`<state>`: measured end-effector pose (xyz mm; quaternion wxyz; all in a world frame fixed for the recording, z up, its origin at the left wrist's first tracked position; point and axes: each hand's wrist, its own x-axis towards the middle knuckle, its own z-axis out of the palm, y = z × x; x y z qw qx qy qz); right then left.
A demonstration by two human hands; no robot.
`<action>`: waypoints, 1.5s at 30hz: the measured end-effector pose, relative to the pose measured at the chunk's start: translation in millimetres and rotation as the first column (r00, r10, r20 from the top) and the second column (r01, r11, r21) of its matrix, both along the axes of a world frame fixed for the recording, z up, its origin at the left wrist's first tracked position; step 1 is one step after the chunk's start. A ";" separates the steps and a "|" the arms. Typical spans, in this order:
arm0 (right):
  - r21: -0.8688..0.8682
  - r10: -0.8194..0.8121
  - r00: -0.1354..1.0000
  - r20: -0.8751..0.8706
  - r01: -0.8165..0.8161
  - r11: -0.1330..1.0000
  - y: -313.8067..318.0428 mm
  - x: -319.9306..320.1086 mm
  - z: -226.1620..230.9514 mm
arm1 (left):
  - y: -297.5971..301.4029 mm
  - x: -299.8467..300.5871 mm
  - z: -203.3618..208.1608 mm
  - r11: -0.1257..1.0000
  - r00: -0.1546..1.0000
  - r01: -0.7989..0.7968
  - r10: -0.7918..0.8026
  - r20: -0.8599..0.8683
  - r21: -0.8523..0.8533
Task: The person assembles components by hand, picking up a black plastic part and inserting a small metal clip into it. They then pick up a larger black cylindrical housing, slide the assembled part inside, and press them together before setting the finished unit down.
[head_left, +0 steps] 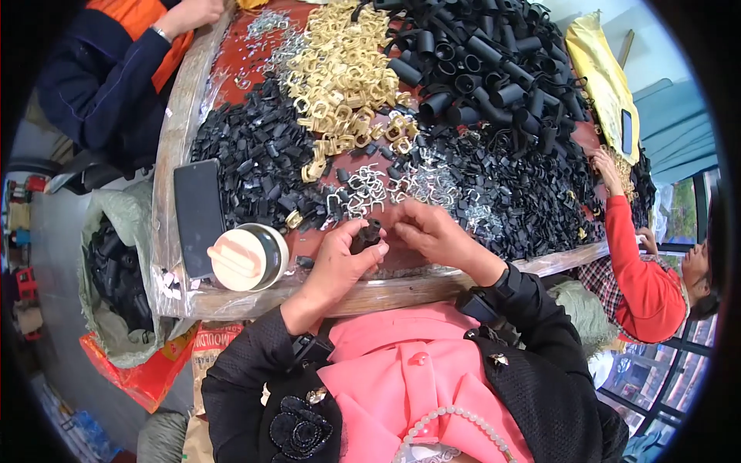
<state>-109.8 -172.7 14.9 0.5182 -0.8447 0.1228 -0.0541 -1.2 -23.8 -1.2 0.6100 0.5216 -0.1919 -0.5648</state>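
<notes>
Red tabletop (pixel 309 242), edged with wood, stretches beyond both hands. A small black plastic fitting (pixel 366 235) sits pinched in the left hand (pixel 333 261). Just right of it, the right hand (pixel 434 233) curls its fingers; whether they grip anything, I cannot tell. Silver clips (pixel 369 184) lie just beyond. Left of the left hand stands a round container (pixel 274 251), lidded, contents hidden; farther left, an open woven sack (pixel 133 202) holds black parts (pixel 116 266).

Bare worktop (pixel 405 258) strip right of jar (pixel 248 261), left hand (pixel 340 261) in it; phone (pixel 197 216) blocks jar's left, black parts (pixel 258 154) beyond.
</notes>
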 end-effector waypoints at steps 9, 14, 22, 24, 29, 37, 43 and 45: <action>0.786 -0.106 0.964 -0.242 0.259 0.562 3.6 -20.6 -2.0 | -18.2 -12.3 3.3 0.997 0.967 0.002 0.017 0.253 -0.076; 0.925 -0.125 0.974 -0.190 0.221 0.310 6.7 -31.8 -11.8 | -22.4 -11.0 -3.4 0.993 0.824 0.064 0.002 0.566 -0.097; 0.922 -0.112 0.966 -0.233 0.256 0.291 14.0 -40.1 -5.2 | -17.2 -21.6 6.7 0.969 0.628 0.087 0.126 0.768 -0.229; 0.920 -0.103 0.969 -0.223 0.245 0.307 16.4 -39.6 -6.8 | -13.5 -22.7 5.7 0.975 0.651 0.049 0.131 0.747 -0.214; 0.902 -0.131 0.972 -0.197 0.232 0.365 22.1 -34.6 -8.9 | -7.0 -22.8 7.6 0.997 0.742 -0.005 0.055 0.668 -0.077; 0.578 -0.136 0.991 0.002 0.110 0.808 28.6 -24.3 -0.7 | 2.7 -9.6 4.2 0.989 0.832 -0.021 -0.063 -0.551 -0.145; -0.325 0.081 0.969 0.232 -0.001 0.946 29.4 -16.7 24.5 | 13.4 -8.4 0.4 0.981 0.791 -0.027 -0.096 -0.604 -0.191; -0.486 0.110 0.953 0.281 0.043 0.873 32.8 -15.0 29.3 | 13.0 -10.0 1.5 0.984 0.811 -0.028 -0.082 -0.579 -0.178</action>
